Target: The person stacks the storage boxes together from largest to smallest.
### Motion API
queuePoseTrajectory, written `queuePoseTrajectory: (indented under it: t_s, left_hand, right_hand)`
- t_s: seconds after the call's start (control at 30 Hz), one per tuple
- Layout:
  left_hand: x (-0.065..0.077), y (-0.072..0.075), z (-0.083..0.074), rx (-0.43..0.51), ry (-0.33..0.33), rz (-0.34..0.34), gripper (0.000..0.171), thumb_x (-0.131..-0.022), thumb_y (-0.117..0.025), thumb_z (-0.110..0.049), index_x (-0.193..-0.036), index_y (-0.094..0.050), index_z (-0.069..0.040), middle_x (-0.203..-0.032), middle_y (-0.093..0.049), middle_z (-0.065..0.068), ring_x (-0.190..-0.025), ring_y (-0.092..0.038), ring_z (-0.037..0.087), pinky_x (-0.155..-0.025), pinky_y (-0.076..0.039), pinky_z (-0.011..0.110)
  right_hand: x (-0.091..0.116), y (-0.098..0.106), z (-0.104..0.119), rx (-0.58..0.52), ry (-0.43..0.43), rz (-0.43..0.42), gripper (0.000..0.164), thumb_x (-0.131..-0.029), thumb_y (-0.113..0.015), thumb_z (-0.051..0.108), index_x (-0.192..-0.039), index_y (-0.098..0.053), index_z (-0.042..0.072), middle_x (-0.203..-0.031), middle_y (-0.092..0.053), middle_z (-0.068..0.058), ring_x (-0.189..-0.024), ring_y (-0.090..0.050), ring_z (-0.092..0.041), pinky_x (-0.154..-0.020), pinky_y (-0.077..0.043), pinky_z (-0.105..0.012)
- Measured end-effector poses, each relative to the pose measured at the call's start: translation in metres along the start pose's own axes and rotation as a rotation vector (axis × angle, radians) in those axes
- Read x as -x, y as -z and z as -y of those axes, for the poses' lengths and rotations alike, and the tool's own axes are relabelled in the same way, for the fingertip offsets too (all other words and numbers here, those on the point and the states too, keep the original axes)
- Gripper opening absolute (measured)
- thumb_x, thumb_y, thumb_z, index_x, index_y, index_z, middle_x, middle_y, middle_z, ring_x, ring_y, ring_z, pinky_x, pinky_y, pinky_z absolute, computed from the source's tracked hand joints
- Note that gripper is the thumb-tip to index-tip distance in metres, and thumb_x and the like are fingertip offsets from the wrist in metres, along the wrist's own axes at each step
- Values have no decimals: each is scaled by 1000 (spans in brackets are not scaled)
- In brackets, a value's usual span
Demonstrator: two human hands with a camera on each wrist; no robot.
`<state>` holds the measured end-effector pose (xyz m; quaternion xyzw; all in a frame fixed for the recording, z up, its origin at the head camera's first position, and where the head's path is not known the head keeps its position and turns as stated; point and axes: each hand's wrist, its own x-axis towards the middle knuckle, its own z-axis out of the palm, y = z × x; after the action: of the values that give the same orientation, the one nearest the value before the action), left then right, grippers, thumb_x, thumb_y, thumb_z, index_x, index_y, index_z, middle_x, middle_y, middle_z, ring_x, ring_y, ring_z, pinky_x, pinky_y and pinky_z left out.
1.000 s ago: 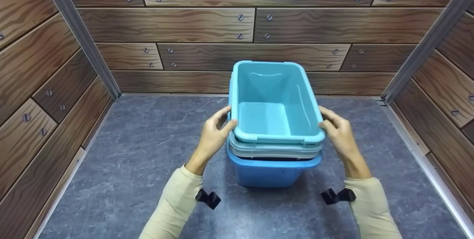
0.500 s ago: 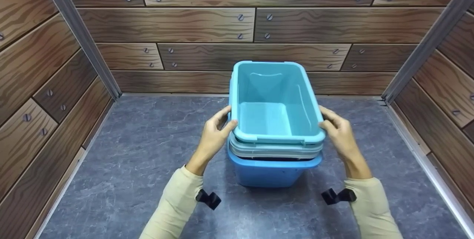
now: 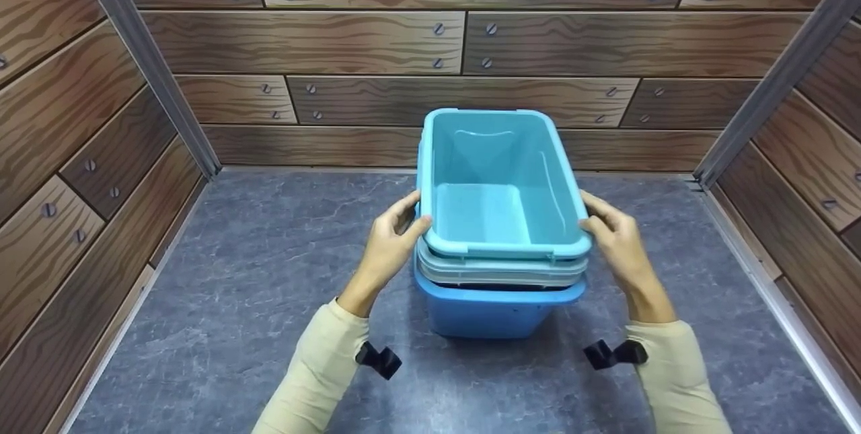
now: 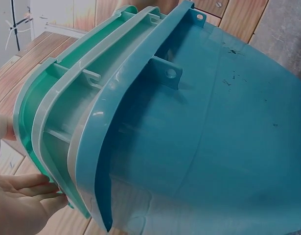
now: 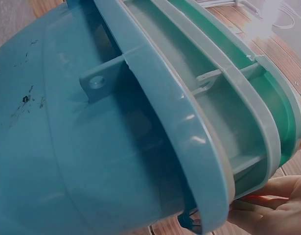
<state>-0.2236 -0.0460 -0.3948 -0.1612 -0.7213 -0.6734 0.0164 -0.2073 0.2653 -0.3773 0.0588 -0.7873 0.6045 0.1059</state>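
Note:
Nested plastic bins stand in a stack. On top is a turquoise bin (image 3: pixel 481 215), its open mouth upward and its inside bare. Below its rim show the pale rims (image 3: pixel 501 274) of the bins in the middle. A blue bin (image 3: pixel 488 316) forms the bottom and rests on the floor. My left hand (image 3: pixel 390 239) grips the top bin's left rim near the front corner, thumb above and fingers under the edge. Opposite it, my right hand (image 3: pixel 615 239) holds the right rim in the same way. Both wrist views show the stacked rims from the side.
The grey marbled floor (image 3: pixel 282 272) spreads around the stack. Wood-patterned walls (image 3: pixel 377 44) enclose the back and both sides, with metal strips along the corners. A black wrist mount (image 3: pixel 380 360) sits on each sleeve.

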Motion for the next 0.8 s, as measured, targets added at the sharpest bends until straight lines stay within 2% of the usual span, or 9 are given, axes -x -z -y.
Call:
queuePoseTrajectory:
  t_s: [0.23, 0.57, 0.7, 0.8]
  left_hand:
    - [0, 0, 0, 33, 16, 4, 58, -97, -54, -14, -146, -32, 7, -155, -31, 24, -147, -28, 33, -122, -28, 41]
    - [0, -2, 0, 58, 23, -2, 58, -97, -53, -12, -146, -31, 9, -155, -30, 25, -147, -28, 33, -121, -28, 41]
    - [0, -2, 0, 53, 21, 0, 58, -97, -54, -13, -146, -31, 8, -155, -30, 25, -147, -28, 33, -122, -28, 41]
    - [0, -1, 0, 45, 19, -2, 58, -97, -54, -14, -146, -31, 7, -155, -31, 24, -147, -28, 33, -122, -27, 41]
  right_hand:
    - [1, 2, 0, -41, -67, 33, 49, -95, -41, 0, -144, -37, -8, -147, -39, -33, -101, -56, 14, -87, -48, -5]
    - [3, 0, -2, -118, -86, 36, 51, -95, -39, 1, -145, -32, -9, -149, -34, -33, -103, -56, 11, -88, -49, -7]
    - [3, -1, -3, -135, -83, 10, 51, -94, -41, 0, -144, -35, -9, -147, -37, -32, -103, -57, 10, -89, -49, -8]
    - [3, -2, -4, -160, -71, -3, 50, -95, -42, 0, -143, -36, -10, -139, -48, -21, -104, -59, 7, -90, -51, -9]
